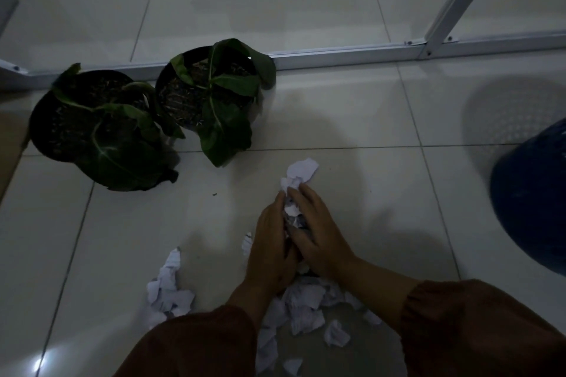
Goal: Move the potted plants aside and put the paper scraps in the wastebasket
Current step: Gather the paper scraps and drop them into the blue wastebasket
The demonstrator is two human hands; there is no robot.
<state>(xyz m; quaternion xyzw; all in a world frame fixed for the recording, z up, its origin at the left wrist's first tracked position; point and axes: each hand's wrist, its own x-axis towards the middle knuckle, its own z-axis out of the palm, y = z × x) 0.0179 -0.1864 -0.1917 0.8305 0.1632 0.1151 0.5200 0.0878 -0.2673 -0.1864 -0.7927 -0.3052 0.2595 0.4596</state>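
Both hands gathering paper scraps on a tiled floor.
The left hand (271, 249) and right hand (318, 232), pressed together, clamp a wad of paper scraps (298, 176); loose scraps (306, 306) lie at 6 o'clock, two potted plants (153, 107) at 10 o'clock, the dark wastebasket (533, 193) at 3 o'clock.

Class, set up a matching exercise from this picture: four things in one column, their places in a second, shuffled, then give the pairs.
Things:
1. potted plants
2. blue wastebasket
3. paper bundle
4. loose paper scraps

Places:
A. far right edge
B. pressed between left hand and right hand
C. upper left, by the white rail
D. on the floor near the sleeves

Pairs: 1-C, 2-A, 3-B, 4-D
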